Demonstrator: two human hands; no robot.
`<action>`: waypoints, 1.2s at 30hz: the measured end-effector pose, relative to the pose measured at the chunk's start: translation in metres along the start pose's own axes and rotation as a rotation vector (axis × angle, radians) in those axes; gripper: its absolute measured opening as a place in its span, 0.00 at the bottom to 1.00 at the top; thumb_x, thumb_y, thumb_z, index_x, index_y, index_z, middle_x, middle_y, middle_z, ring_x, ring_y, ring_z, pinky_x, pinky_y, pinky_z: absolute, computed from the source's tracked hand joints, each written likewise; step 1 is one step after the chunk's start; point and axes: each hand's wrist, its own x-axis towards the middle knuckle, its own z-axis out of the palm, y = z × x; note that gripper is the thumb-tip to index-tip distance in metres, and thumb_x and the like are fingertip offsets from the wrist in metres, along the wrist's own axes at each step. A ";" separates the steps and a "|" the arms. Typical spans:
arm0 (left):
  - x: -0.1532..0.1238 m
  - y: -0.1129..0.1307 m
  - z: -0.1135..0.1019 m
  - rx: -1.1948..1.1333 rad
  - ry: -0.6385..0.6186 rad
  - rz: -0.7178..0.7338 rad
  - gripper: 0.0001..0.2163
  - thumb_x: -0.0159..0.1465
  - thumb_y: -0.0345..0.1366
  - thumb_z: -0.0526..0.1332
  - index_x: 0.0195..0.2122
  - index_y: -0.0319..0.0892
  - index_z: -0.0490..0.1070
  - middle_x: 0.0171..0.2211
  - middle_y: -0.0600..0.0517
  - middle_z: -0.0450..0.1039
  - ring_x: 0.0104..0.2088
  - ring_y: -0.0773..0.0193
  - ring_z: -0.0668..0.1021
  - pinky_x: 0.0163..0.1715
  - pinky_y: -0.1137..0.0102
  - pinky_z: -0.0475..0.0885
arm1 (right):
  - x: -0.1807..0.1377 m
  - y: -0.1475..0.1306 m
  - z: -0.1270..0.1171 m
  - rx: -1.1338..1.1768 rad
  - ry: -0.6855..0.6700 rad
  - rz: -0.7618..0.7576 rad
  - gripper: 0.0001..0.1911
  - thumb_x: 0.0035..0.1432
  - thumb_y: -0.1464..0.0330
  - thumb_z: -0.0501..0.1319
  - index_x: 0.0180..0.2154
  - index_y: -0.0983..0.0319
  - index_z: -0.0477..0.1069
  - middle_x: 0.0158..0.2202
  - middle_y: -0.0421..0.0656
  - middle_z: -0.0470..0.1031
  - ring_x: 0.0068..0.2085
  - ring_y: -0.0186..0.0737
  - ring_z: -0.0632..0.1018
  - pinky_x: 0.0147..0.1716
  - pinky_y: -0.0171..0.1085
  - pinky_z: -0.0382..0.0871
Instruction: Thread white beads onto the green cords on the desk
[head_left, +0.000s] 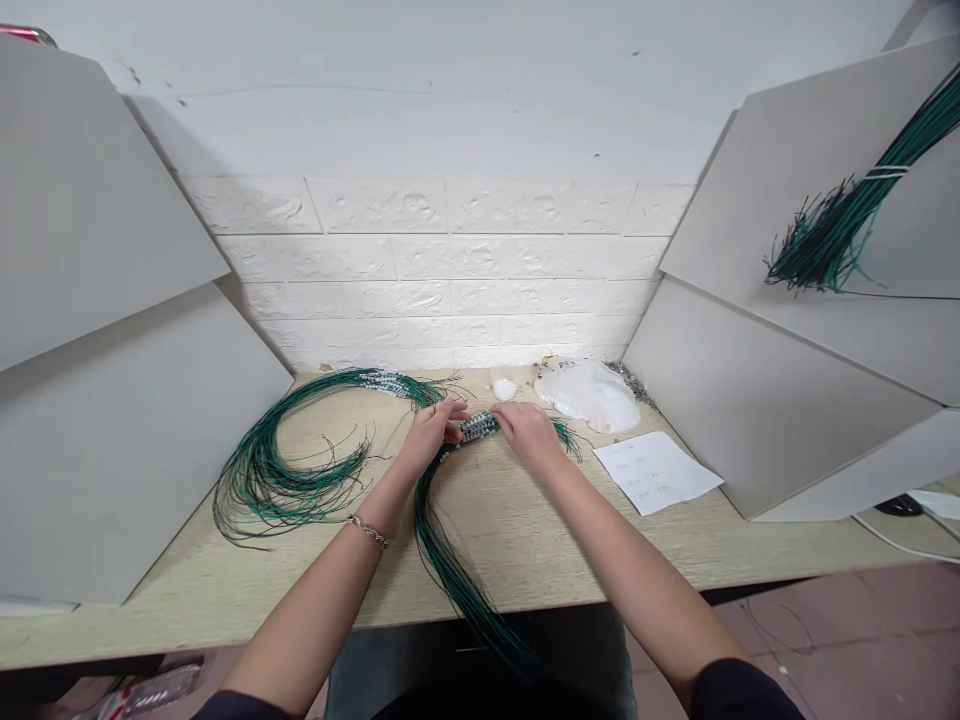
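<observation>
- On the counter (540, 545), a green wire bundle (456, 578) trails over the front edge.
- Right hand (529, 432): fingers pinch its pale banded stretch (478, 428).
- Left hand (427, 435): fingers curled there; whether gripping, I can't tell.

Green wire bundle (444, 562), white-banded, bent, trailing downward

Head cam — fwd & down
</observation>
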 end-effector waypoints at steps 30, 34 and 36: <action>0.004 -0.016 0.009 0.383 0.023 0.256 0.15 0.58 0.45 0.50 0.28 0.40 0.70 0.30 0.51 0.71 0.33 0.62 0.70 0.33 0.71 0.64 | -0.002 -0.010 -0.002 -0.051 -0.149 0.287 0.17 0.57 0.60 0.47 0.37 0.58 0.71 0.27 0.43 0.74 0.27 0.38 0.73 0.24 0.32 0.57; 0.005 -0.018 0.008 0.345 0.054 0.232 0.15 0.58 0.45 0.49 0.28 0.40 0.68 0.29 0.51 0.68 0.31 0.64 0.68 0.31 0.72 0.64 | -0.001 -0.007 0.001 0.074 -0.061 0.377 0.22 0.57 0.60 0.48 0.51 0.60 0.61 0.29 0.43 0.74 0.30 0.39 0.74 0.26 0.32 0.60; 0.004 -0.017 0.007 0.335 0.053 0.234 0.16 0.58 0.46 0.48 0.28 0.40 0.67 0.28 0.51 0.67 0.30 0.65 0.68 0.30 0.72 0.64 | 0.000 -0.005 0.003 0.218 0.021 0.353 0.24 0.57 0.61 0.47 0.54 0.61 0.57 0.32 0.43 0.74 0.33 0.39 0.73 0.30 0.32 0.61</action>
